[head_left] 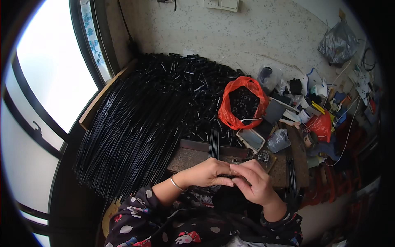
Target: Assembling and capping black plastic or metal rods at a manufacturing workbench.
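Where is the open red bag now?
The red bag sits right of centre in the head view, by the black pile, beyond the right hand.

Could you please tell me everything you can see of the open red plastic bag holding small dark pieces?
The red bag looks like thin, crinkled plastic. Its wide mouth faces up, the rim bunched into a rough ring around many small dark pieces. A pale, curved strip crosses the near side of the opening. The bag sits against the right side of the black heap, beyond both hands, and neither touches it. Its base is hidden.
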`<state>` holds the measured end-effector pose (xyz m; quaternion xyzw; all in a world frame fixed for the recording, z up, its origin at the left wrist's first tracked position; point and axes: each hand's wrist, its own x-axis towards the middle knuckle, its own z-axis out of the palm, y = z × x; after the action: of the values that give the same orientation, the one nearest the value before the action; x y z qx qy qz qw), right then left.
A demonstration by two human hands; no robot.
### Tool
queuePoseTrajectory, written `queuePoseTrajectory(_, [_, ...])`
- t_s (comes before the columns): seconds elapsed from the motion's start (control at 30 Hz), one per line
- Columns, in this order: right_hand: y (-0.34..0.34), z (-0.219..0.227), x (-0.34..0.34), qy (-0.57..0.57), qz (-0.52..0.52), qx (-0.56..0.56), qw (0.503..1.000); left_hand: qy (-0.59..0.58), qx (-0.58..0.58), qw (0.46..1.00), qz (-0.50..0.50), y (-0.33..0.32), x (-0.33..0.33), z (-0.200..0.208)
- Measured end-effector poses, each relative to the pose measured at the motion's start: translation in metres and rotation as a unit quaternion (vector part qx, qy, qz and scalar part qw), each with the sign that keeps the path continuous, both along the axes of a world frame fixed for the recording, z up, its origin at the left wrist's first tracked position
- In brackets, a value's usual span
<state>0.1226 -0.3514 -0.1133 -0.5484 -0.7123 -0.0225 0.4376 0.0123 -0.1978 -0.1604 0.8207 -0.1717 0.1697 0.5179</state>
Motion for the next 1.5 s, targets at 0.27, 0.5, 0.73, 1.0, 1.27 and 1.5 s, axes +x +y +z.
queuePoseTrajectory(0.27, [0.006, 0.001, -0.006, -0.056, -0.03, -0.03, 0.997, 0.186, 0.326, 0.889, 0.264, -0.011, -0.012, -0.097])
queuePoseTrajectory(0.5, [0.001, -0.004, -0.022, 0.138, 0.403, -0.32, 0.846, 0.1, 0.532, 0.803, 0.25, -0.009, 0.002, -0.131])
queuePoseTrajectory(0.73, [0.077, -0.122, 0.151, -0.059, -0.354, -0.13, 0.924, 0.162, 0.416, 0.877, 0.177, -0.014, -0.044, -0.115])
queuePoseTrajectory(1.0, [0.063, -0.157, 0.178, -0.156, -0.293, -0.11, 0.937, 0.184, 0.388, 0.884, 0.185, -0.009, -0.044, -0.111])
queuePoseTrajectory(1.27, [0.101, -0.141, 0.1, -0.006, -0.092, -0.045, 0.995, 0.196, 0.397, 0.879, 0.176, -0.002, -0.038, -0.114])
queuePoseTrajectory(1.5, [0.099, -0.165, 0.073, -0.152, 0.005, -0.025, 0.988, 0.187, 0.407, 0.876, 0.181, -0.002, -0.033, -0.117])
